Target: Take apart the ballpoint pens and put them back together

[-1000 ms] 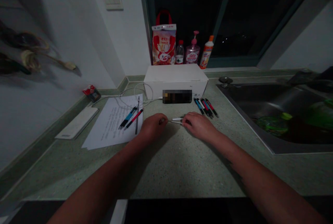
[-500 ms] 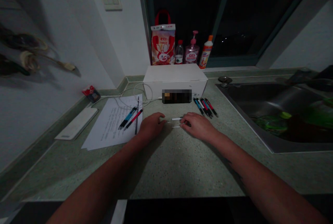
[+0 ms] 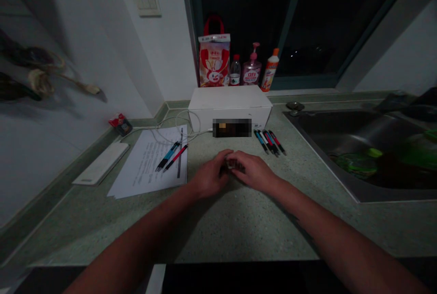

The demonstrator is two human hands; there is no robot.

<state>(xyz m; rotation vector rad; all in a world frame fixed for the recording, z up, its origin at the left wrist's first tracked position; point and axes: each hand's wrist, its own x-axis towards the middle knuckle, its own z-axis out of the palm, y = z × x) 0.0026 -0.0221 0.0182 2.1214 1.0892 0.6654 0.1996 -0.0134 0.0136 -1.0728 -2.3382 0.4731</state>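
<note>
Over the middle of the counter (image 3: 239, 225), my left hand (image 3: 210, 176) and my right hand (image 3: 257, 172) meet fingertip to fingertip. Both have curled, closed fingers. Small pale pen parts (image 3: 231, 164) show in the gap between them, mostly hidden by the fingers. Which part each hand grips is hard to make out. To the left, a blue-and-black pen (image 3: 168, 156) and a red-and-black pen (image 3: 175, 158) lie on printed sheets (image 3: 143, 166). Several more pens (image 3: 269, 142) lie side by side beyond my right hand.
Behind the hands stand a white box (image 3: 230, 98) and a blurred-out dark device (image 3: 232, 128) with a white cable. A metal sink (image 3: 321, 148) is at right. A flat white block (image 3: 102, 163) lies left. Bottles (image 3: 251, 71) and a red bag (image 3: 214, 62) stand at the window.
My left hand has moved right to meet my right hand, closing the gap between them. The thin white pen parts that stuck out from my right fingers are now mostly covered.
</note>
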